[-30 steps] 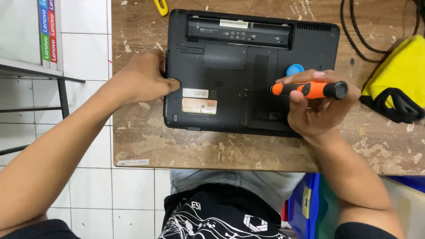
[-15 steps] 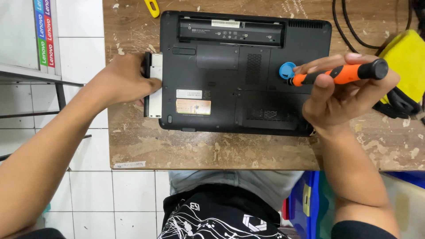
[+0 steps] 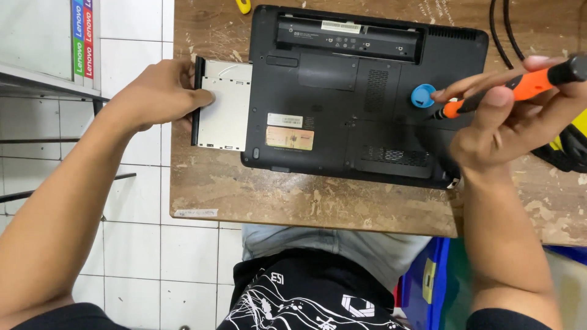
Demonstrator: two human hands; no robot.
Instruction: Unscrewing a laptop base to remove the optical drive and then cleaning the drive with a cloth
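Optical drive — in left hand

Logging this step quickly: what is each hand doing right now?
Left hand: closed on the silver optical drive, partly out of the laptop.
Right hand: closed on the orange screwdriver.

1. Worn wooden table, top scratched and flaking, pale patches along the near edge.
2. Lying on it, underside up: black laptop, a silver optical drive sticking out of its side over the tabletop.
3. Near the far edge: small yellow tool, partly cut off.
4. Far corner: black cables; beside them a yellow and black object.
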